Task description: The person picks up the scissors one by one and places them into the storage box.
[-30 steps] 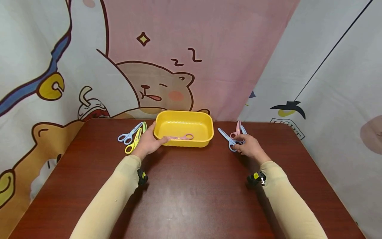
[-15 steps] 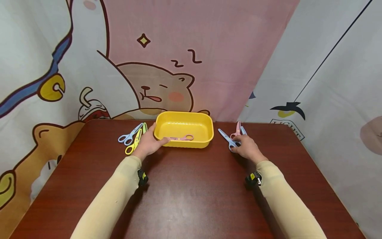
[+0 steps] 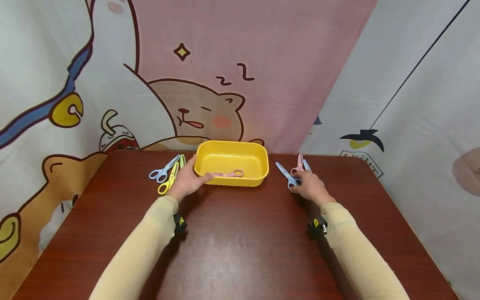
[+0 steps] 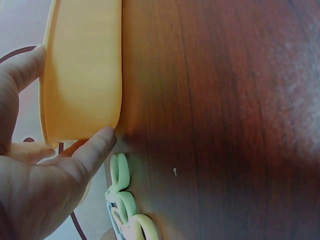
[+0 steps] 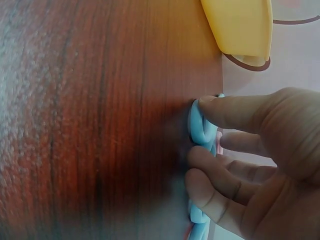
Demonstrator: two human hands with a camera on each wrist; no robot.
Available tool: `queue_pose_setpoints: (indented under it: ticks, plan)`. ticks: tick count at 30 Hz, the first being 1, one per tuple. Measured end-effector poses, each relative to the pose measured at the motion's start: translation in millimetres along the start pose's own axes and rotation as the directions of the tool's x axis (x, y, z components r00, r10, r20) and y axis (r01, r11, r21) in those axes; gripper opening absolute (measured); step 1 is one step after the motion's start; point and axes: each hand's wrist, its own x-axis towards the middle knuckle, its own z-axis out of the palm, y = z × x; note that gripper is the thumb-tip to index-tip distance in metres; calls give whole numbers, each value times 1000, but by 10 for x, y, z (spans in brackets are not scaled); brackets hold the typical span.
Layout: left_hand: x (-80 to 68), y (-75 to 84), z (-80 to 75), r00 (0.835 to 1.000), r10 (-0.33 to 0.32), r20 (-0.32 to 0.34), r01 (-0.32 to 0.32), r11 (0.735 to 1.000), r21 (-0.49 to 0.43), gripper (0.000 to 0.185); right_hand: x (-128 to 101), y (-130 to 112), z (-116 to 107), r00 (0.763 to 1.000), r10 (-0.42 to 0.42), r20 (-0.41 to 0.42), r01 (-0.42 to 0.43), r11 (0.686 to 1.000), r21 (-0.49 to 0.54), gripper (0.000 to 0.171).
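I have my left hand wrapped on the left end of the yellow tray, thumb on the near wall and fingers curled over the corner, steadying it near the middle of the table's far edge. The left wrist view confirms that hold on the tray's wall, with the yellow-green scissors lying just beside my fingers.

My right hand is down on the blue scissors to the right of the tray, thumb and fingers closing on the handle loops; the right wrist view shows my thumb on top of the blue loop and 2 fingers tucked against it from the other side, so I'd call it a pinch on the handle, with the scissors flat on the table and not lifted. A pink pair and what looks like a 2nd blue pair lie touching them toward the far right edge.

As I judge it, 1 pair, the pink scissors in the tray, is already in. Left out are the 3 on the right and 2 on the left, a blue pair and the yellow-green pair, so the work looks early on, roughly 1 of 6 done
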Motion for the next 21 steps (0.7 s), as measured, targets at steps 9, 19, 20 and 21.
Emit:
queue_pose_setpoints:
  ticks: [9, 19, 20, 21]
  plan:
    - [-5, 10, 1, 1000, 5, -3, -5, 1000, 0, 102, 3, 32, 11, 999, -27, -23, 27, 1000, 6, 54]
    - [-7, 10, 9, 1000, -6, -1, 6, 1000, -12, 102, -48, 26, 19, 994, -42, -97, 43, 999, 3, 58]
    - [-10, 11, 8, 1000, -7, -2, 7, 1000, -14, 102, -52, 27, 21, 994, -43, -102, 44, 999, 3, 58]
    - [-11, 12, 9, 1000, -6, -2, 6, 1000, -14, 102, -52, 29, 25, 993, -41, -107, 42, 999, 6, 58]
